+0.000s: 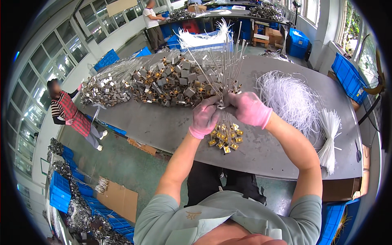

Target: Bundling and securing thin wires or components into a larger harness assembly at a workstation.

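Observation:
Both my hands wear pink gloves with grey, dirty fingers, and they meet at the middle of a bundle of thin cables (230, 75). My left hand (204, 117) is closed round the bundle from the left. From the right, my right hand (248, 109) pinches at the same spot, its fingertips partly hidden. A small whitish strip (221, 107) shows between the fingers; I cannot tell what it is. Loose cable ends fan out beyond my hands, while the brass-coloured square end pieces (225, 138) hang on the near side, over the grey table (171, 132).
A large heap of cables with metal block ends (175, 81) lies left and beyond. To the right are tangled white ties (288, 100) and a tied white bundle (329, 141). A blue crate (208, 44) stands behind the table. One person (73, 110) stands left, another (153, 24) far back.

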Demonstrator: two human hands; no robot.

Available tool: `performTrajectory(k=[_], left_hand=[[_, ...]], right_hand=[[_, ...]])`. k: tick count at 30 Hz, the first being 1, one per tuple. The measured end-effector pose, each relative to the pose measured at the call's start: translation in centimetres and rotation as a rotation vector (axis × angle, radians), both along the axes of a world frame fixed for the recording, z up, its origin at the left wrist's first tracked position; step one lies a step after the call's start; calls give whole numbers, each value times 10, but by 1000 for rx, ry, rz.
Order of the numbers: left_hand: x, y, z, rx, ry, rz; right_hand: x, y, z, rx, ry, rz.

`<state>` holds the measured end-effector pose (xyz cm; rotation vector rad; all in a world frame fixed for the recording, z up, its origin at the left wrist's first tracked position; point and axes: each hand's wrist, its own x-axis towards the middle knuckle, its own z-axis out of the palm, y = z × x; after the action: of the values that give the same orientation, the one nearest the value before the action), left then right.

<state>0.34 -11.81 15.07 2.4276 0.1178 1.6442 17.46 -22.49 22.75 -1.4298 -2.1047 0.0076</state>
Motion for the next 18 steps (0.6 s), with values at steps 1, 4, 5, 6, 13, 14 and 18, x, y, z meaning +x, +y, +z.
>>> performTrajectory(k=[1, 4, 5, 6, 13, 14, 18], left_hand=[[-3, 1, -3, -47, 11, 10], [-14, 5, -12, -194, 30, 38], [-16, 5, -16, -291, 37, 54], [-15, 1, -15, -291, 35, 56], [22, -41, -29, -467, 86, -78], [24, -51, -17, -427, 59, -131], [6, -61, -32, -558, 151, -253]], right_hand=[[6, 0, 0, 26, -95, -80], [31, -2, 0, 14, -94, -166], [35, -3, -8, 29, -104, -178], [37, -2, -15, 47, -115, -186], [-3, -10, 2, -191, 767, -168], [0, -12, -5, -194, 769, -173], [10, -57, -5, -53, 948, -235]])
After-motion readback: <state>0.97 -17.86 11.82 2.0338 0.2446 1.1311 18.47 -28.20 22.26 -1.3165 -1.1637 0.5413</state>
